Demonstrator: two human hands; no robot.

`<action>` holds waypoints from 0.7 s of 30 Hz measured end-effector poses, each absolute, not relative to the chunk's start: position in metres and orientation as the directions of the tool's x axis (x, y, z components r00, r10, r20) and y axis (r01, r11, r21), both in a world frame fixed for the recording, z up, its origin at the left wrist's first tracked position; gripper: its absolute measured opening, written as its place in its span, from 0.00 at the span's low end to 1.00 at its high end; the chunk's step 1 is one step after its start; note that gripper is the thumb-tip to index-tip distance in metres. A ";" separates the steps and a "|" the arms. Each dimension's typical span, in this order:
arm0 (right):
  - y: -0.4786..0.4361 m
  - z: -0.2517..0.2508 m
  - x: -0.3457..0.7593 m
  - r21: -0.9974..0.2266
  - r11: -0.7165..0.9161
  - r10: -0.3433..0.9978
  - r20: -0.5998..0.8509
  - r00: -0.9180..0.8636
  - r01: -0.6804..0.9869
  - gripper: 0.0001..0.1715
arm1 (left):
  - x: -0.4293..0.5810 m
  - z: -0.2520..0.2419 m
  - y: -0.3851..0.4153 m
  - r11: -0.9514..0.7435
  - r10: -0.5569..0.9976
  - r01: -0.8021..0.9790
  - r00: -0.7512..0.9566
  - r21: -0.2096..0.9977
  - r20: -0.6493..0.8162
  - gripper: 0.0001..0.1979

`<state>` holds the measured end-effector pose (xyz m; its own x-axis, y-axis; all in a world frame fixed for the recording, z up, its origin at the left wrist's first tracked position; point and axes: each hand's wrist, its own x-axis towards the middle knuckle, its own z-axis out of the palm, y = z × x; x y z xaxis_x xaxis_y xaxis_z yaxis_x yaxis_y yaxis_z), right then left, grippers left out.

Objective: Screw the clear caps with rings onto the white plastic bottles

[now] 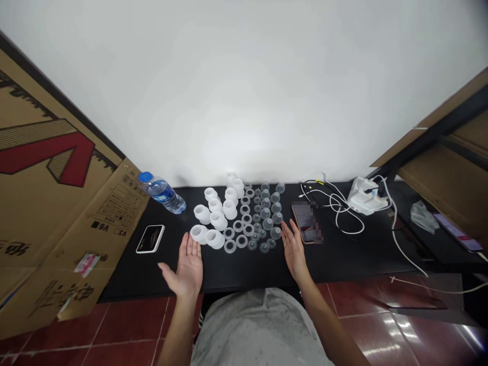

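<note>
My left hand lies palm up at the front of the black table, fingers stretched out and holding nothing. Its fingertips are close to a white open-mouthed jar, one of several grouped together. Right of the jars are rows of translucent rings, then small clear disc-like pieces and clear domed caps. My right hand is beside the right edge of these pieces, fingers extended and nothing in it. Its fingertips are near a domed cap and a phone; whether they touch is unclear.
A water bottle lies tilted at the back left, with a white-framed device in front. Cardboard borders the left side. White cables and a power strip occupy the right. A white wall stands behind the table.
</note>
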<state>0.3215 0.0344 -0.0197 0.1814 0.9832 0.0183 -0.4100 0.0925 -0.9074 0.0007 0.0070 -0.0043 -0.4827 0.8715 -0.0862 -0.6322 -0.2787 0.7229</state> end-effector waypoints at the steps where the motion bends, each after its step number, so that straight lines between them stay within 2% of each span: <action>1: 0.035 -0.021 0.322 -0.907 0.094 0.984 0.021 0.179 -0.410 0.42 | 0.001 -0.004 0.007 -0.278 0.871 -0.633 -0.483 0.723 -0.087 0.51; 14: 0.034 -0.024 0.324 -0.948 0.105 0.987 0.061 0.152 -0.302 0.38 | -0.002 -0.009 0.007 -0.260 0.879 -0.602 -0.471 0.755 -0.074 0.49; 21: 0.031 -0.030 0.315 -0.991 0.118 0.982 0.108 0.158 -0.061 0.41 | 0.001 -0.021 0.013 -0.217 0.853 -0.448 -0.519 0.867 -0.055 0.30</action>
